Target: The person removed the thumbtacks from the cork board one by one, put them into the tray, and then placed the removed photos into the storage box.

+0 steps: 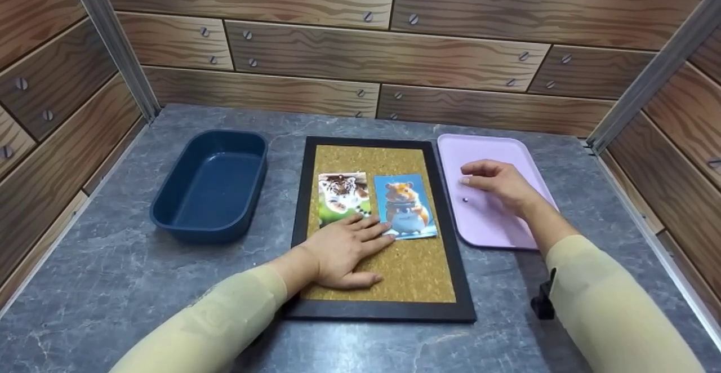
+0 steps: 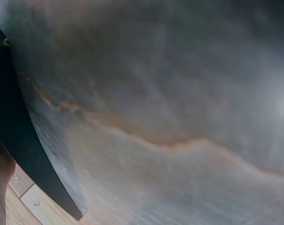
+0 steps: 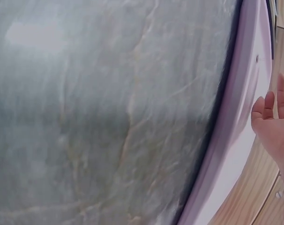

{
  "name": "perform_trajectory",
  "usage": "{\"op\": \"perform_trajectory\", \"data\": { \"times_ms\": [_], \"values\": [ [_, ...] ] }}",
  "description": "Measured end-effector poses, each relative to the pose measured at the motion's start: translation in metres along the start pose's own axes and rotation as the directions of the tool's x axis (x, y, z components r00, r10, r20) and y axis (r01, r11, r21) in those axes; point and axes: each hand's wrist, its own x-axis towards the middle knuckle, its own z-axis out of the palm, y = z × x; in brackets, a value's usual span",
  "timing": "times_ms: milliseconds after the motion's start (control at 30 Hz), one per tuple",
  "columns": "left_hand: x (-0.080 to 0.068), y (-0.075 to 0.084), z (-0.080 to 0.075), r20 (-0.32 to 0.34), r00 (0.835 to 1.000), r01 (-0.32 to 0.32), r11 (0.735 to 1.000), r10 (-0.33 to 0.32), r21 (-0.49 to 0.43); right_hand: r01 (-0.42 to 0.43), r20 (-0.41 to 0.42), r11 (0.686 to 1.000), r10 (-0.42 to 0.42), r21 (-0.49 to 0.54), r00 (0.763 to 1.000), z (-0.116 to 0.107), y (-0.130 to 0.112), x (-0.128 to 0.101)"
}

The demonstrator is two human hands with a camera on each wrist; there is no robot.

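Head view: we press our left hand (image 1: 339,252), fingers flat and spread, on the cork board (image 1: 414,274), fingertips touching both photos (image 1: 404,206) at centre frame. Our right hand (image 1: 498,184) hovers relaxed over the pink tray (image 1: 484,232). Sliding fingers could shift the photos.

A deep navy-blue rectangular plastic tub (image 1: 211,184) sits left of centre in the head view, resting on the grey marbled tabletop (image 1: 112,283). Wood-grain panels studded with screw heads (image 1: 360,52) wall the upper frame, with grey metal corner posts (image 1: 110,40) at both upper sides.
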Motion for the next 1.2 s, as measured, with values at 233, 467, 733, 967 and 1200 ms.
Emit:
{"op": "perform_trajectory", "data": {
  "times_ms": [233,467,733,967,1200],
  "values": [
    [-0.001,0.001,0.0,-0.002,1.0,0.001,1.0,-0.001,0.002,0.026,0.009,1.0,-0.026,0.01,1.0,0.012,-0.01,0.004],
    [-0.001,0.001,0.0,-0.002,1.0,-0.001,1.0,0.001,-0.003,0.044,0.033,0.999,-0.044,0.026,0.998,0.025,-0.018,0.011],
    [-0.001,0.001,-0.001,-0.01,1.0,-0.002,1.0,0.002,0.006,0.052,0.051,0.998,-0.054,0.034,0.997,0.041,-0.027,0.018],
    [-0.001,0.001,-0.001,-0.014,1.0,0.001,1.0,-0.001,0.005,0.051,0.078,0.998,-0.054,0.041,0.995,0.056,-0.032,0.023],
    [0.0,0.001,-0.001,-0.019,1.0,0.002,1.0,-0.002,0.007,0.042,0.096,0.998,-0.047,0.055,0.994,0.068,-0.032,0.027]
  ]
}}
